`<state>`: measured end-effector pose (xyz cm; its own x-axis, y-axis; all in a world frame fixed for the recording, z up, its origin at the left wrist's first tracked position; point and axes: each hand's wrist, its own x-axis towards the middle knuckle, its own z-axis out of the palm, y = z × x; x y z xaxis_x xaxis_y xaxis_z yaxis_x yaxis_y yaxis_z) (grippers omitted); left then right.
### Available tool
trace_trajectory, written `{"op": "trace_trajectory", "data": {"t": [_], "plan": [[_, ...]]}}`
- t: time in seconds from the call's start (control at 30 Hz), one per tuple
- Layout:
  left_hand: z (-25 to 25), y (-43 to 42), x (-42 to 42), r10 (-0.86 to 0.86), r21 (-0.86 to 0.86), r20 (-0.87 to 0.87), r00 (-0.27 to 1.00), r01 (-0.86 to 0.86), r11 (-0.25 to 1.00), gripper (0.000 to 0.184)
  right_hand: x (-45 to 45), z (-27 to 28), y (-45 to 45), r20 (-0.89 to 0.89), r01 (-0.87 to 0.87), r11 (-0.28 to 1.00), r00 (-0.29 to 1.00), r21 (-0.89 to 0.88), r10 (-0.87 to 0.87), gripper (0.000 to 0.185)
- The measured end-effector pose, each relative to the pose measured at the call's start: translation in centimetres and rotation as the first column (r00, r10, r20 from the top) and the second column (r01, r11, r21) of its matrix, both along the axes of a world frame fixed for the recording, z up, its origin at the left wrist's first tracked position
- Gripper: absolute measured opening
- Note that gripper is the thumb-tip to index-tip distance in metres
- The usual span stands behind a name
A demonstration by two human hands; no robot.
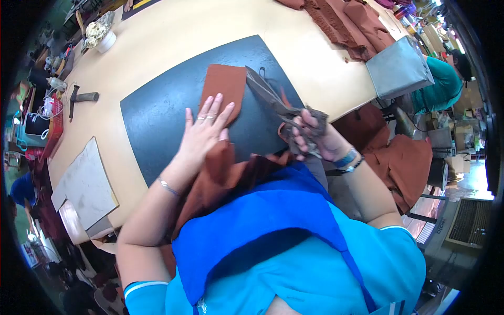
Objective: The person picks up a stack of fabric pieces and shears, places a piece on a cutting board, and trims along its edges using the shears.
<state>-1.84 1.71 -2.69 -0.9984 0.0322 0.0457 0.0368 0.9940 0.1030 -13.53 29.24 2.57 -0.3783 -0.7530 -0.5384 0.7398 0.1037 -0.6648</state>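
Note:
My left hand [208, 123] lies with fingers spread on a cut brown piece [224, 84], which rests on the black mat [157, 113]. My right hand [315, 137] is wrapped round the cloth-covered handles of large scissors [262, 90]. The blades point away from me, and their tips are beside the upper right corner of the brown piece. More brown material [210, 178] hangs folded between the mat's near edge and my blue apron.
On the left of the table [142, 63] are a hammer [84, 97], a grey sheet [86, 184] and a white pot [105, 41]. Brown material [362, 23] and a grey box [400, 68] are at the right. A person in teal [441, 86] is beyond the box.

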Motion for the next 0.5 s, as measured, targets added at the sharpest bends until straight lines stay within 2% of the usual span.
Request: {"op": "trace_trajectory", "data": {"t": [0.1, 0.13, 0.23, 0.27, 0.37, 0.5], "plan": [[2.8, -2.9, 2.8, -0.097, -0.023, 0.11, 0.989, 0.1, 0.995, 0.065, -0.6, 0.3, 3.2, -0.054, -0.138, 0.99, 0.989, -0.027, 0.137, 0.041], [2.9, -3.9, 3.4, -0.154, -0.014, 0.135, 0.979, 0.157, 0.987, 0.064, -0.3, 1.2, 3.7, -0.045, -0.121, 0.99, 0.991, 0.074, 0.124, 0.043], [5.2, -4.5, 5.0, -0.237, 0.103, 0.231, 0.944, 0.219, 0.97, 0.063, 0.1, 2.2, 3.8, -0.036, -0.142, 0.976, 0.988, 0.164, 0.149, 0.033], [5.4, -4.5, 5.2, -0.246, 0.111, 0.257, 0.934, 0.225, 0.968, 0.063, -0.5, 1.6, 3.9, -0.055, -0.235, 0.964, 0.968, 0.124, 0.243, 0.032], [5.1, -4.9, 5.5, -0.302, 0.086, 0.287, 0.909, 0.289, 0.953, 0.066, -1.5, 1.3, 3.6, -0.09, -0.329, 0.936, 0.936, 0.128, 0.341, 0.029], [5.1, -5.1, 5.4, -0.304, 0.081, 0.311, 0.901, 0.293, 0.953, 0.065, -2.8, 1.8, 2.7, -0.181, -0.427, 0.897, 0.879, 0.112, 0.441, 0.022]]}}
